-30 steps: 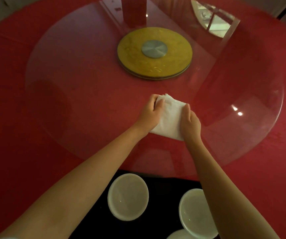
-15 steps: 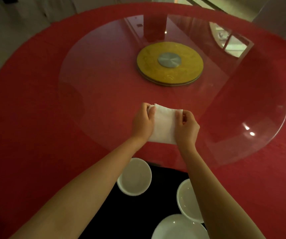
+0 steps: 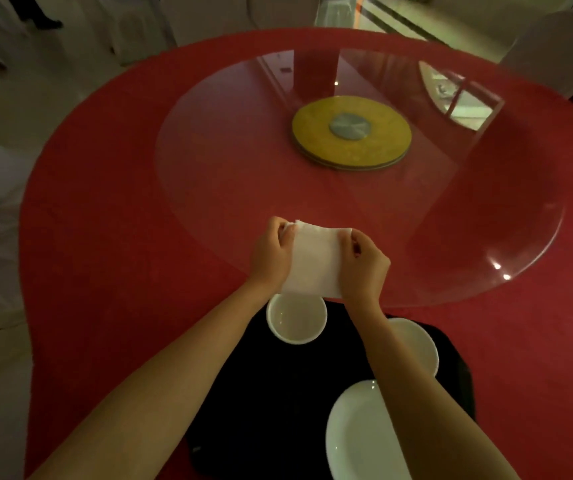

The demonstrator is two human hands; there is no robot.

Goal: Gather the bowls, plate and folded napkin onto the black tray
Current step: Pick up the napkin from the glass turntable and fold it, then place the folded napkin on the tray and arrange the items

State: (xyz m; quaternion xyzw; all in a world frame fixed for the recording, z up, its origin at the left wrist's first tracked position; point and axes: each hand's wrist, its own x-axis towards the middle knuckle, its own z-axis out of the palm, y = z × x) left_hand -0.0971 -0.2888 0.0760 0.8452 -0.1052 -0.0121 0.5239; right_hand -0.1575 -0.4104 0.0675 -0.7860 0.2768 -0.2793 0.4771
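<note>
Round table point(image 3: 112, 237) found covered in a red cloth, topped by a round glass turntable point(image 3: 229, 188) carrying reflections of a window and ceiling lights. Gold disc point(image 3: 319, 147) with a grey metal hub point(image 3: 350, 125) seated at the glass centre. Room dim; pale floor beyond the far left edge, white-covered chairs point(image 3: 562, 46) noted at the upper right and along the left side.

White napkin point(image 3: 314, 261) held in the air over the near edge of the glass, just above the far end of the black tray point(image 3: 278, 393). Left hand point(image 3: 271, 254) closed on the napkin's left edge, thumb and fingers pinching the upper corner. Right hand point(image 3: 363, 261) closed on the right edge likewise.

Tray lying on the cloth at the near side of the table. One small white bowl point(image 3: 296, 318) upright at its far left, directly below the napkin. Second bowl point(image 3: 416, 344) at the far right, partly hidden by the right forearm. White plate point(image 3: 357, 438) at the near right corner, also partly covered by that arm.
</note>
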